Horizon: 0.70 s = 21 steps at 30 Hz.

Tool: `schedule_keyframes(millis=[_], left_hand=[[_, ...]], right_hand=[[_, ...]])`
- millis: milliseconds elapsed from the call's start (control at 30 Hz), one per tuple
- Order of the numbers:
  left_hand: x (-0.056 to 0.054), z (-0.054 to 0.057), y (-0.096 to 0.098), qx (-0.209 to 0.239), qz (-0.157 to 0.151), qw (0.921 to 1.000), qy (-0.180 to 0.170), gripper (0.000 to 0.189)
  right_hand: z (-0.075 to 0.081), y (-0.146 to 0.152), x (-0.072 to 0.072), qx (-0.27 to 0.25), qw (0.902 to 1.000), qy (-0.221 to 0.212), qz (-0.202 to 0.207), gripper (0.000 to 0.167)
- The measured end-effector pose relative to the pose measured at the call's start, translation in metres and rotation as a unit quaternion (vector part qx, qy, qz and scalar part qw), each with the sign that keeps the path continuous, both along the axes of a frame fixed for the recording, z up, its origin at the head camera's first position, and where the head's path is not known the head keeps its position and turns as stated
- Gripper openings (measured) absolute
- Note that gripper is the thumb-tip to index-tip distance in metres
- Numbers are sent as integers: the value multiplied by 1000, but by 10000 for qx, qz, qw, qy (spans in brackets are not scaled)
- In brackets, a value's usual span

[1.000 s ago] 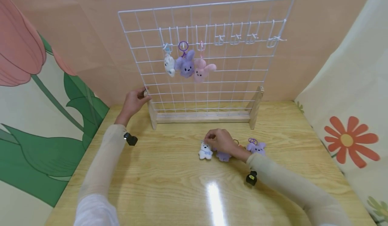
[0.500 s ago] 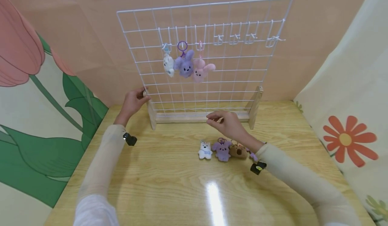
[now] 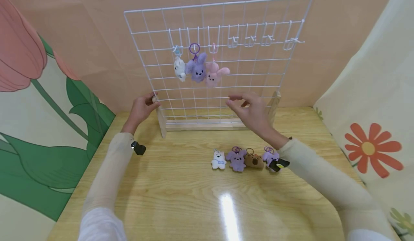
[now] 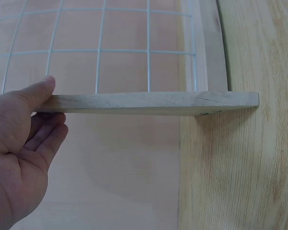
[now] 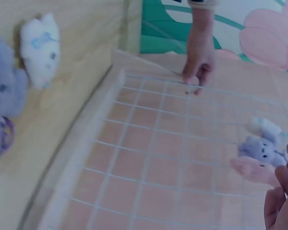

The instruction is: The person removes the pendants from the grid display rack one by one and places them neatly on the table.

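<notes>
My left hand [image 3: 143, 108] grips the upper end of the wire rack's left wooden foot [image 4: 149, 101], thumb on one side and fingers on the other. My right hand [image 3: 250, 110] is raised in front of the rack's lower right part, thumb and fingers loosely bent and apart, with nothing seen between them. From hooks on the white wire grid [image 3: 239, 74] hang a white plush keychain [image 3: 179, 69], a purple rabbit keychain [image 3: 198, 70] and a pink rabbit keychain [image 3: 214, 75]. Below, on the table, lies a white bear keychain [image 3: 219, 160] beside a purple plush keychain [image 3: 237, 160].
Further right on the table lie a brown plush keychain [image 3: 254, 161] and another purple keychain [image 3: 269, 157], partly hidden by the right wrist camera [image 3: 279, 164]. Several bare white hooks [image 3: 250, 40] line the grid's upper right. A peach backdrop [image 3: 97, 47] stands behind the rack.
My right hand has risen from the white bear keychain up in front of the grid, uncovering the purple and brown keychains. My left hand keeps its grip on the wooden foot.
</notes>
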State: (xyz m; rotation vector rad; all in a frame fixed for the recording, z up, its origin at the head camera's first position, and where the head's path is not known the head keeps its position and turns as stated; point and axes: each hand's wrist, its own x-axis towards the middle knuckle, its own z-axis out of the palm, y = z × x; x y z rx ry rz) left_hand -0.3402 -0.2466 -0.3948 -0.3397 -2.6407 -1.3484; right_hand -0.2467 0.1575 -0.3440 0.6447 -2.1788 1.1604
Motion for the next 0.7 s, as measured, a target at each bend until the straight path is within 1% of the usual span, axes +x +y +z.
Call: schedule_keyframes(millis=[133,233,333,467,700], left_hand=[[-1,0,0,-4,-16,10000,83,52],[0,0,-1,3,-31,9999,121,51],[1,-1,-1,-14,-62,9999,141,51],[1,-1,-1,-31,-79,9998,165,52],[-1,-2,-2,1,-78,9998,166,51]], right_hand=[[21,-3,-8,-234,9991,252,-244,23],[35,-4,-14,-297,9984,343,-332,26],[48,-7,-20,-253,9985,314,-367,29],[64,-11,-26,-220,9993,114,-293,33],[84,-20,-39,-122,9994,-9,-339,38]])
